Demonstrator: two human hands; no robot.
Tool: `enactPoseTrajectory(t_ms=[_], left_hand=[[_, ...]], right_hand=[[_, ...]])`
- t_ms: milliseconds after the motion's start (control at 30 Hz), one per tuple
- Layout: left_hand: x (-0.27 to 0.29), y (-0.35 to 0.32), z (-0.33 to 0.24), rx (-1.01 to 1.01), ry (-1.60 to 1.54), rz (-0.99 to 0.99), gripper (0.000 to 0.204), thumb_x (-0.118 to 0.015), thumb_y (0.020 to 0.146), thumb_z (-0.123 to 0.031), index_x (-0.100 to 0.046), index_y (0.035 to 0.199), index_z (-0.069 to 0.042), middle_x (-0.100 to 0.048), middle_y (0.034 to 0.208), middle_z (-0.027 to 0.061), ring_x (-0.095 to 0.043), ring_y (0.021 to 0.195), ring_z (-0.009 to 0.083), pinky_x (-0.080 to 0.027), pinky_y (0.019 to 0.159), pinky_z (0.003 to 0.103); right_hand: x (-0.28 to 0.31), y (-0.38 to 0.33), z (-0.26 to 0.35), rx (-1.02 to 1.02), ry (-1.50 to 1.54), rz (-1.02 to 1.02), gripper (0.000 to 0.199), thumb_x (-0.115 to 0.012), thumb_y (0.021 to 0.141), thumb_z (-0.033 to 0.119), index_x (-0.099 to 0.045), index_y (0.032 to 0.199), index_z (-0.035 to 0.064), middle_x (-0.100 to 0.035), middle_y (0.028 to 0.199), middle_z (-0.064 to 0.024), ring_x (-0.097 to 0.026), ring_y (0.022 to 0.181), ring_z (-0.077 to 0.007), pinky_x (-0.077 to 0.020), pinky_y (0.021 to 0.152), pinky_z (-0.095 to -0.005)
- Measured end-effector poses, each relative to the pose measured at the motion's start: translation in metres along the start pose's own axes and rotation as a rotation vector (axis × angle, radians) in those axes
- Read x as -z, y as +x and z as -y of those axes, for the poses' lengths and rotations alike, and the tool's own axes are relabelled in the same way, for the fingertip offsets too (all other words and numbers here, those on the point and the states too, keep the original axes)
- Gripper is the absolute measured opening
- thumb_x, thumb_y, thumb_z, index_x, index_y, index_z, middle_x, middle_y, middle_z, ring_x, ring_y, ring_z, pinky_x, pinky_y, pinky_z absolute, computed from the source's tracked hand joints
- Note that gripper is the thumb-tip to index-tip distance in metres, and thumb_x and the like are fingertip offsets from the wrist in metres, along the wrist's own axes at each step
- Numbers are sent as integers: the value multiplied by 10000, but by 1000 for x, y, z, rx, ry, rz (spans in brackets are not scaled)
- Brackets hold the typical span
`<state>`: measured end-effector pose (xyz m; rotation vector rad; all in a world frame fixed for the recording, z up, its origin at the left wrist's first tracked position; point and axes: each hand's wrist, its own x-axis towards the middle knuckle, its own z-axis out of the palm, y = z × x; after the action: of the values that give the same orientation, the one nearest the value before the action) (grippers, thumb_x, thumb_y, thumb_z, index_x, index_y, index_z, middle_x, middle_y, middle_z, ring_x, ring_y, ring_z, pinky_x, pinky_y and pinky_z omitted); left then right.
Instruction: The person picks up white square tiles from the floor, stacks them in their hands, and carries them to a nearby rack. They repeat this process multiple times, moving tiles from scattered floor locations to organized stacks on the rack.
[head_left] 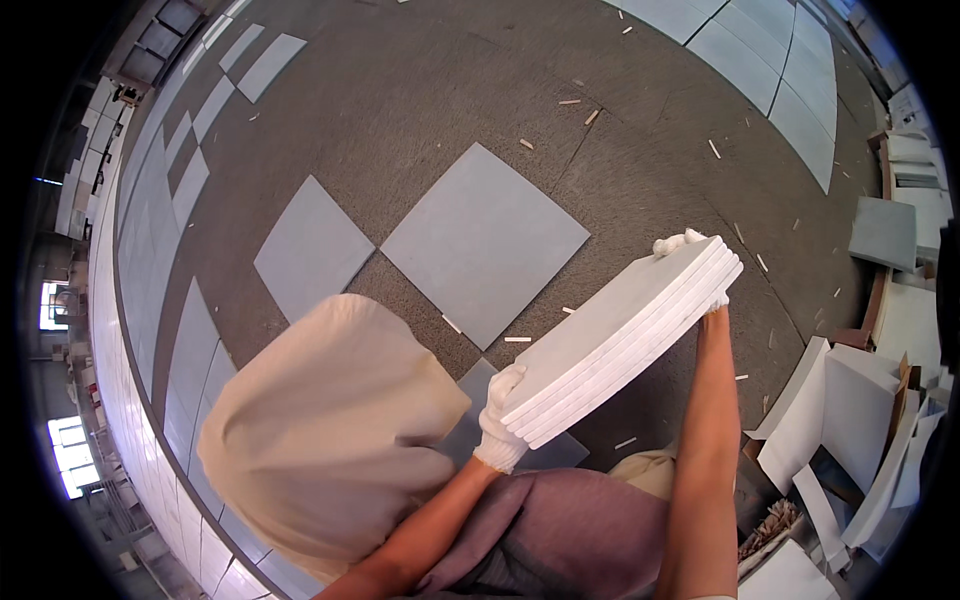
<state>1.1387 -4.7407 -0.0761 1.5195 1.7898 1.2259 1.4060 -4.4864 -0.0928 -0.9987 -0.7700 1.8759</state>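
Note:
I hold a stack of grey square tiles (pixel 610 335) with white edges, lifted above the floor and tilted. My left hand (pixel 498 415), in a white knit glove, grips the stack's near lower corner. My right hand (pixel 690 250), also gloved, grips the far upper corner, mostly hidden behind the tiles. Two grey tiles lie flat on the dark floor below: a larger one (pixel 485 240) and a smaller one (pixel 312 250) to its left. Another tile (pixel 470 420) lies partly hidden under the stack.
A cream fabric shape (pixel 320 430) bulges at lower left. Rows of laid grey tiles (pixel 770 60) run along the far right and left edges. White tile stacks and cardboard (pixel 850 420) stand at the right. Small wooden spacers (pixel 517 339) lie scattered over the floor.

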Motion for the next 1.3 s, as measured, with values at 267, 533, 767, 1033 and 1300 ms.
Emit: enactPoseTrajectory(t_ms=[267,533,767,1033,1300], left_hand=[[32,28,-14,316,-317,258,129,-630,852,-95,-610,944,-7,-594,870,80,-616,879,173,-505,785,307],[-5,-10,36,-24,-452,43,342,-679,837,-87,-465,1102,-57,-533,1096,138,-551,1093,283,-444,972,359],[-3,0,44,-21,-226,95,362,-740,815,-179,-495,1039,-35,-537,1027,138,-556,907,231,-471,787,340],[0,10,30,-123,50,26,451,-787,758,-214,-564,1097,-17,-552,1092,140,-574,987,255,-484,844,343],[3,21,40,-179,-95,25,341,-731,722,-207,-580,977,-38,-599,961,121,-607,883,284,-494,755,379]], right_hand=[[48,-73,-40,106,305,-125,468,-383,1017,381,-634,795,55,-658,825,-74,-572,765,-198,-472,740,-356],[53,-115,-48,157,64,-312,466,-454,982,421,-655,899,9,-658,908,-105,-572,800,-194,-454,746,-346],[55,-104,-41,90,-97,-315,487,-452,982,393,-700,984,-26,-702,938,-120,-633,880,-231,-483,834,-367],[92,-91,-79,259,-523,-325,518,-492,969,456,-709,899,-9,-697,924,-118,-627,866,-226,-490,857,-365],[60,-108,-64,150,-19,-345,539,-453,966,483,-703,893,10,-646,828,-100,-577,812,-207,-482,738,-354]])
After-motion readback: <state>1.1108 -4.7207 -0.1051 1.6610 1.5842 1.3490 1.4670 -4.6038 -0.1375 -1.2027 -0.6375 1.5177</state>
